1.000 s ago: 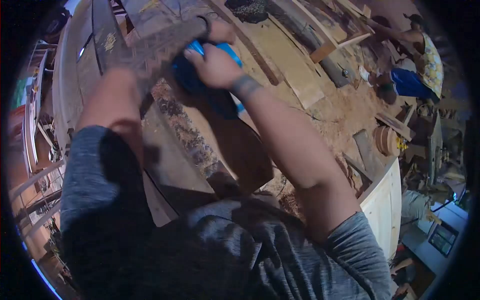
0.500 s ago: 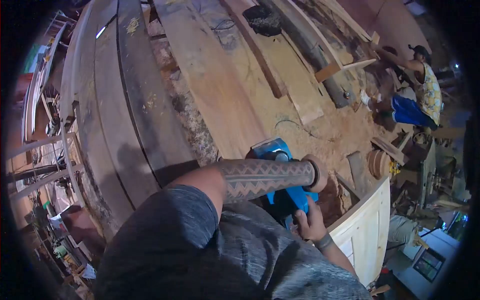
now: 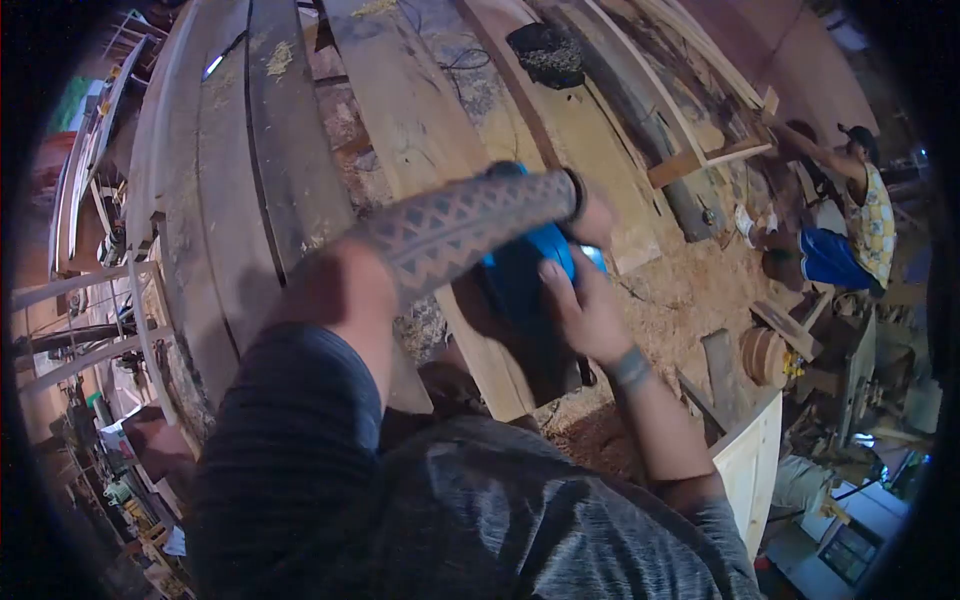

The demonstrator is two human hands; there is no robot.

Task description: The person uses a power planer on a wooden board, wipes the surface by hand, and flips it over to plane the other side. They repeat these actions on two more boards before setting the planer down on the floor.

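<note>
A blue power planer [image 3: 540, 250] rests on a light wooden board [image 3: 484, 350], partly covered by my tattooed left forearm. My left hand [image 3: 596, 215], with a dark band at the wrist, reaches across its top and is closed on the far side, its fingers mostly hidden. My right hand [image 3: 588, 312] grips the planer's near side, its thumb lying against the blue body. A dark shadow falls over the board just below the tool.
Wide dark planks [image 3: 225, 190] lie to the left with wood shavings on them. A black container [image 3: 546, 55] sits at the top. A co-worker [image 3: 850, 215] bends at the right beside a wooden frame [image 3: 690, 165]. A pale panel door [image 3: 750, 470] stands at lower right.
Both hands have pushed the planer forward along the board, up and slightly left in view. More of the board's near end now shows. The camera view has shifted slightly.
</note>
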